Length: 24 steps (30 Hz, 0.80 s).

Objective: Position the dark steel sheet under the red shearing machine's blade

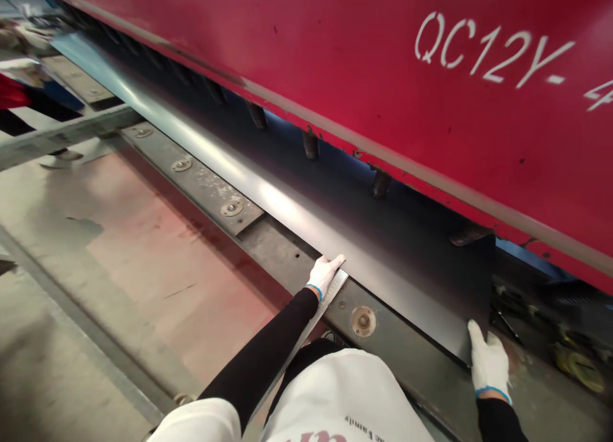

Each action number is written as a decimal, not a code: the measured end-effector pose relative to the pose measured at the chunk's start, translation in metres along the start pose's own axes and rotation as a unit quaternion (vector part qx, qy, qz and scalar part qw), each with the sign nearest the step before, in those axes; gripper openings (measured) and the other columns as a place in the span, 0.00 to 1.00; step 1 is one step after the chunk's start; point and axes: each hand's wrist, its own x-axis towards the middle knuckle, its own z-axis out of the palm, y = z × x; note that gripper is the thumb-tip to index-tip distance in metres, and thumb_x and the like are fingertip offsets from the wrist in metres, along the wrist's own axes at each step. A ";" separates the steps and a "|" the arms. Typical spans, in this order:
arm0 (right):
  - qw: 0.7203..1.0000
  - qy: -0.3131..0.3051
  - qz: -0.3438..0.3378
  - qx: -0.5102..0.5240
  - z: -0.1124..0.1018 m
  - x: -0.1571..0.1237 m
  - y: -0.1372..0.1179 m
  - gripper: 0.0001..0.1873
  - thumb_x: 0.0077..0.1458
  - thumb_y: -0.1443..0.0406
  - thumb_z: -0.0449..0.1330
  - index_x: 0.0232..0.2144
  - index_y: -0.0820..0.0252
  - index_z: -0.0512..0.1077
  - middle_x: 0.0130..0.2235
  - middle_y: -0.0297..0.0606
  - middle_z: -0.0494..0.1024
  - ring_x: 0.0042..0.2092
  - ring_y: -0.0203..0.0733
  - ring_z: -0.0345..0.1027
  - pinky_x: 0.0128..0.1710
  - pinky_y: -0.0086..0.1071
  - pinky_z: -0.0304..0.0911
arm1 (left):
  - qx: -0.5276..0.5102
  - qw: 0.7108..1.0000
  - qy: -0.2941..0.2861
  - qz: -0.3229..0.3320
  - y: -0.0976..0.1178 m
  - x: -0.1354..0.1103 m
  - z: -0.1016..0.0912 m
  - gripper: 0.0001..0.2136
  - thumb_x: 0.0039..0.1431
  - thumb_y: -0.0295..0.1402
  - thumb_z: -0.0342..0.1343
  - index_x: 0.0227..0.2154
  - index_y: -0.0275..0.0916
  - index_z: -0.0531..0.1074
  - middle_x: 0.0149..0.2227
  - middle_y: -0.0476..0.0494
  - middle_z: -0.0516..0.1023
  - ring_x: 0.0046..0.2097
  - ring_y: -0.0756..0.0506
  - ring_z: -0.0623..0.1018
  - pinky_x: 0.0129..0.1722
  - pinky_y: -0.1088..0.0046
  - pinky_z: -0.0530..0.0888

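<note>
My gloved left hand (pixel 324 277) lies with its fingers (pixel 335 261) stretched open over the top of a steel rule (pixel 334 296), pressing it against the edge of a dark steel sheet (pixel 397 276), while my gloved right hand (pixel 488 360) sits at the sheet's near corner, though I cannot tell whether it grips. The sheet lies across the grey steel bed (pixel 287 263) of a shear, just beside a round ball transfer (pixel 363 321), and reaches in below a row of coil springs (pixel 380 183) under the red shear housing (pixel 335 65) stencilled "QC12Y-".
</note>
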 end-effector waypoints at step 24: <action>0.998 -0.024 0.011 -0.065 0.028 0.001 -0.030 0.51 0.55 0.33 0.44 0.60 0.69 0.68 0.58 0.61 0.72 0.61 0.69 0.65 0.63 0.52 0.58 | 0.006 0.999 0.027 -0.034 -0.009 0.048 -0.007 0.23 0.47 0.52 0.70 0.37 0.38 0.77 0.39 0.40 0.83 0.40 0.42 0.81 0.42 0.68 0.77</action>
